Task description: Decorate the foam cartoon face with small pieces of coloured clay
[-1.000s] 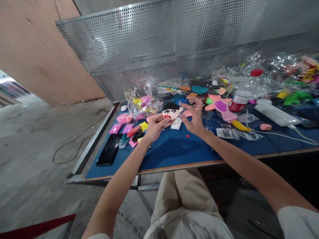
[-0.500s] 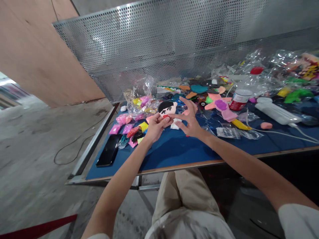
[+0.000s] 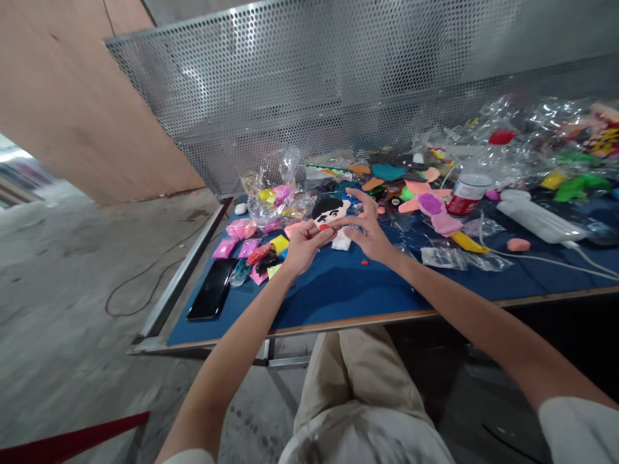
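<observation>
A flat clay cartoon face (image 3: 330, 211) with black hair, thick eyebrows and a red mouth is held up over the table. My left hand (image 3: 304, 247) pinches its lower left edge between thumb and fingers. Beside it on the right, my right hand (image 3: 371, 233) has its fingers apart, one fingertip touching the face near the mouth and another finger raised. A white clay piece (image 3: 341, 240) shows just behind and below the hands. On the blue tabletop lies a tiny red piece (image 3: 364, 262).
Small colored clay packets (image 3: 249, 248) and a black phone (image 3: 211, 290) lie at left. A pink clay figure (image 3: 432, 205), a red-capped bottle (image 3: 468, 190), a white power bank (image 3: 539, 216) with a cable and crumpled clear bags fill the right. A perforated metal panel (image 3: 309, 84) stands behind.
My right hand's fingers have come in slightly against the face near the mouth. The tiny red piece on the table is now in plain view. My left hand keeps its hold.
</observation>
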{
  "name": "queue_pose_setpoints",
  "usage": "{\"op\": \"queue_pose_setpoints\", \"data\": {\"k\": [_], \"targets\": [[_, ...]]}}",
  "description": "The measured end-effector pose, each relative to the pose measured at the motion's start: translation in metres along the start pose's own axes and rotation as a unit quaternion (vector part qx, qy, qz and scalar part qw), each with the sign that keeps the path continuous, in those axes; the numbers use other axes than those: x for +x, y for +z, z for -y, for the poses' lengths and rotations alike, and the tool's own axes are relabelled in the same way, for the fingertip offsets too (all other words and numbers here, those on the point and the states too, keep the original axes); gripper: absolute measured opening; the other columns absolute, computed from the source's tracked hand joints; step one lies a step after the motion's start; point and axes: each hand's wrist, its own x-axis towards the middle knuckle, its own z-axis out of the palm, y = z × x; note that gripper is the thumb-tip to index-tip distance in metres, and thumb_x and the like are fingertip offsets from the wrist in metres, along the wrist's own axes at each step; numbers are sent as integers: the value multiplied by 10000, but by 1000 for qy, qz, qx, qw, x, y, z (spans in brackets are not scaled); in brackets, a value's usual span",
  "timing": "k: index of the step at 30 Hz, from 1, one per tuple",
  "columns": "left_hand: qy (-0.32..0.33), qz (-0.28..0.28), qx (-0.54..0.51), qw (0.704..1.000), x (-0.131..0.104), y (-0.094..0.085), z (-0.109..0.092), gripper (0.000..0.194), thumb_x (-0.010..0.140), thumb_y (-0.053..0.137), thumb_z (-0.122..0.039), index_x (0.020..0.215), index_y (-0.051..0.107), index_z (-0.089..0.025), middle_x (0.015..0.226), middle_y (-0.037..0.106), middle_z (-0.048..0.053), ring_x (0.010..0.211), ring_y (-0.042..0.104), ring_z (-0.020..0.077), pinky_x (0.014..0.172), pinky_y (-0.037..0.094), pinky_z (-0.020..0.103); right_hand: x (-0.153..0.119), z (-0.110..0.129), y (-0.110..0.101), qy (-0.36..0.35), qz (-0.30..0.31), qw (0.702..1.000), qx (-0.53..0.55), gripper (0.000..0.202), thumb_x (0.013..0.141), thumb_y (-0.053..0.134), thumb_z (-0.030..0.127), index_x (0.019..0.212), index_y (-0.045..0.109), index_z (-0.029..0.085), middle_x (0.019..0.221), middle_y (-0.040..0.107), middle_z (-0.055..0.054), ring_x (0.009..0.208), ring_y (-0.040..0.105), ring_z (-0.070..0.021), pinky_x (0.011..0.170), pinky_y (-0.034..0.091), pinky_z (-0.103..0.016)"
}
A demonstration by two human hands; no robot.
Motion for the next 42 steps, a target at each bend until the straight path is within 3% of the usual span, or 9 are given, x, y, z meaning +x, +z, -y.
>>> {"op": "queue_pose_setpoints", "data": {"k": [4,7,16,24,28,32,35,38,42], "targets": [[-8,2,2,1000,1,0,1,495,612,1011,-434,976,775,-196,1018,833,64,1077,791,290,1023,617,419,3,-7,1,27,-105,993,55,414,1037,486,635,1171,747,343,1462,521,-70,1311,555,-298,1122,482,-521],[-18,-1,1,1000,0,0,0,503,598,1018,-404,982,777,-186,1033,834,73,1077,791,300,1030,617,425,3,-8,1,43,-118,990,71,485,992,576,640,1384,614,356,1367,576,-89,1164,611,-278,1002,554,-483],[-8,-2,-8,1000,-1,1,1,483,584,1028,-404,871,714,-175,936,830,61,1013,804,275,992,638,410,-3,3,-5,-40,-13,998,-47,414,1057,469,577,1155,825,391,1608,406,3,1489,376,-355,1236,306,-581],[17,-14,-6,1000,-1,2,4,471,607,1019,-402,908,729,-186,942,833,41,906,803,216,957,638,379,-3,1,0,-31,2,999,-38,415,1055,471,582,1163,827,399,1604,442,-5,1475,388,-349,1241,286,-591],[12,-16,1,1000,-1,3,3,484,594,1020,-429,903,734,-189,956,837,51,930,808,234,941,645,369,-3,4,0,-33,-31,999,-8,371,1061,490,529,1089,828,376,1552,484,-15,1437,441,-323,1205,360,-570],[7,-17,-6,1000,-1,5,1,528,567,1026,-463,925,753,-187,967,834,52,995,810,272,935,657,366,2,1,1,18,-122,989,79,318,1020,577,545,1193,739,333,1409,581,-77,1199,612,-276,1057,519,-507],[-3,-25,-8,1000,-1,6,2,526,545,1033,-472,839,714,-175,869,811,39,1017,808,305,942,665,396,6,-2,4,73,-89,979,171,473,953,658,618,1308,660,307,1292,665,-86,973,678,-230,887,588,-423],[-5,-37,-7,999,0,4,5,538,561,1029,-463,694,590,-181,711,732,-6,1009,811,319,950,670,423,9,-1,6,131,-29,964,232,432,887,724,652,1075,734,263,1014,745,-48,867,695,-221,795,589,-372],[0,-45,-1,999,0,3,6,576,578,1014,-485,626,522,-191,611,656,-39,955,820,304,889,679,377,10,6,9,185,-42,938,290,403,780,841,617,896,758,240,874,756,-29,825,706,-226,764,589,-361]]}}
